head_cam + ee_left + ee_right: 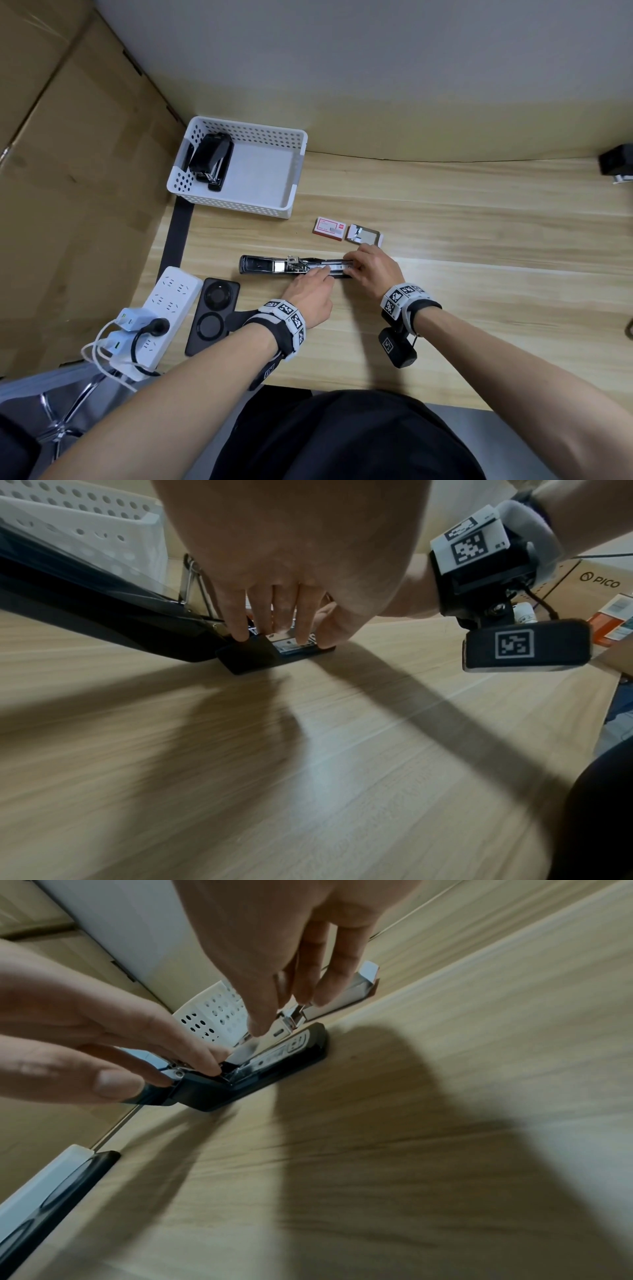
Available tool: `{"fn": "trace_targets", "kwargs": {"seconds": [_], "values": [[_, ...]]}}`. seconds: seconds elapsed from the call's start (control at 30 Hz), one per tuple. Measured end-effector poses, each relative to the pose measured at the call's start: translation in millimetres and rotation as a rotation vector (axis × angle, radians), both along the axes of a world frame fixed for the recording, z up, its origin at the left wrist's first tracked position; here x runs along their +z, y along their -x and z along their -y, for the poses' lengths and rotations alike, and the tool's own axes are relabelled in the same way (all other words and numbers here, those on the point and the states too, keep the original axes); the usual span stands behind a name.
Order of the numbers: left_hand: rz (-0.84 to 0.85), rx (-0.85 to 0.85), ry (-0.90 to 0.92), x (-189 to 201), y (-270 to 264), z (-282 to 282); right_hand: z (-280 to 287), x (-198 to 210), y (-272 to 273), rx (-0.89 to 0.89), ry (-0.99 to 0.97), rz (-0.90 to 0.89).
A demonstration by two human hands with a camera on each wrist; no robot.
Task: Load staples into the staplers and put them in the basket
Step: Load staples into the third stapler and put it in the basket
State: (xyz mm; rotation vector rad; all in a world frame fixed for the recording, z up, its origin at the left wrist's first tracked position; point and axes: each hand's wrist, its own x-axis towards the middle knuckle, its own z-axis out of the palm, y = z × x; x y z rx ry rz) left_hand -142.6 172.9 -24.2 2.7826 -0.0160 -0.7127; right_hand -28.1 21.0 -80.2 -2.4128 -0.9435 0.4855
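A black stapler lies opened out flat on the wooden table, its lid to the left and its metal magazine to the right. My left hand holds its middle, fingers on top and thumb at the near side. My right hand pinches a thin silvery staple strip at the magazine's right end. A white perforated basket at the back left holds another black stapler. Behind my hands lie a closed red staple box and an opened staple box.
A white power strip with plugs and a black two-ring device lie at the near left. Cardboard walls off the left side. A third black stapler sits at the far right edge of the table.
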Motion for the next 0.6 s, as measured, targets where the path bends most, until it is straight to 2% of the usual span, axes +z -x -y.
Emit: {"fn": "trace_targets", "kwargs": {"seconds": [0.13,0.3,0.6], "values": [[-0.026,0.009,0.025,0,-2,-1,16,7,-3,0.083,-0.002,0.031],[-0.028,0.02,0.032,-3,-3,-3,18,11,-6,0.264,0.192,0.005],[-0.053,0.015,0.024,-6,-4,-4,14,10,-9,0.29,0.234,-0.036]]}}
